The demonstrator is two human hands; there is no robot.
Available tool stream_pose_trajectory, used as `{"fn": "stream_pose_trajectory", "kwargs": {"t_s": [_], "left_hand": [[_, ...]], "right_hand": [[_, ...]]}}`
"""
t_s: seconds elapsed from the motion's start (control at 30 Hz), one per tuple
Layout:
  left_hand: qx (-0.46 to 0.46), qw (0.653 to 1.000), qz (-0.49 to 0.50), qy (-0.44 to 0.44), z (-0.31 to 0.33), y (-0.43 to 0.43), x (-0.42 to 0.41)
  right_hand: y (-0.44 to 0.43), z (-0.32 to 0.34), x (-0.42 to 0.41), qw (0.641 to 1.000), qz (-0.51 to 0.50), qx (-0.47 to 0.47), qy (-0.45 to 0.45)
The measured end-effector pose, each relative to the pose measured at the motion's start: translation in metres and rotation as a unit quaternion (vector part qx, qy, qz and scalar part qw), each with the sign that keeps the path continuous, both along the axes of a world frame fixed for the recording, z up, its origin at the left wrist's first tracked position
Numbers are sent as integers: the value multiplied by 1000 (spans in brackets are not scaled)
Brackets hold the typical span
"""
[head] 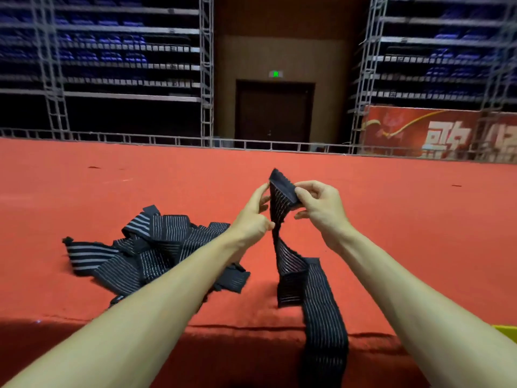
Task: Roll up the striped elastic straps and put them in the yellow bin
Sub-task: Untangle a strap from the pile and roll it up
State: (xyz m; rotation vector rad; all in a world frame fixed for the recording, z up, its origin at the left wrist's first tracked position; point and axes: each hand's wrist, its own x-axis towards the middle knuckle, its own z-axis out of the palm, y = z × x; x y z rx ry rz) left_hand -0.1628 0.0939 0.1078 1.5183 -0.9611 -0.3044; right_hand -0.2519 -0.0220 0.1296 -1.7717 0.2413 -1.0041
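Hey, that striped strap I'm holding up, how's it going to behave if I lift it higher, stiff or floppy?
Probably floppy: the strap twists and folds over itself below the right hand. Likely light too, since a pinch at its top seems enough to hold it up. Its long tail trails off the red surface, so it may swing or drag.
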Motion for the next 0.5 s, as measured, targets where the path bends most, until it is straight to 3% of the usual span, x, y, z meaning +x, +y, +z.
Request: {"fn": "stream_pose_trajectory", "kwargs": {"t_s": [0.17, 0.3, 0.5], "left_hand": [[-49, 998, -46, -20, 37, 12, -17], [-4, 999, -32, -40, 50, 28, -29], [-11, 995, -89, 45, 56, 55, -33]], "right_hand": [[4, 46, -25, 996, -26, -59, -61], [10, 72, -36, 994, -10, -2, -105], [13, 76, -26, 989, 5, 74, -124]]}}
